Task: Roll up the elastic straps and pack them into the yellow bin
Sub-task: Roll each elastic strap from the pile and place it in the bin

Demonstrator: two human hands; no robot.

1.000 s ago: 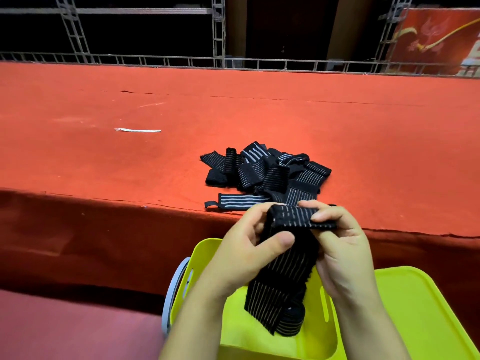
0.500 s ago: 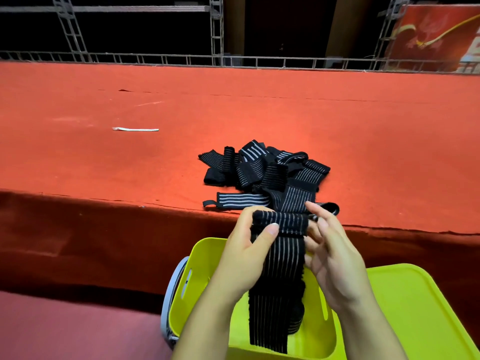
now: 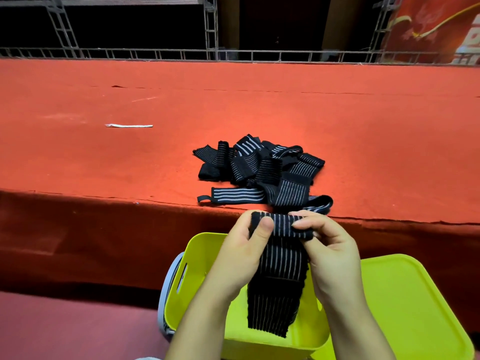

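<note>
Your left hand (image 3: 241,245) pinches the left end of a black elastic strap with thin white stripes (image 3: 279,261), thumb curled over its rolled top edge. Your right hand (image 3: 330,245) pinches the right end, fingertips curled onto the roll. The strap's loose tail hangs below your grip into the bright yellow plastic bin (image 3: 192,258). Beyond your grip, a tangled pile of black striped straps (image 3: 259,167) lies on the red cloth-covered table (image 3: 104,157); one may reach your right fingers, though that is unclear.
</note>
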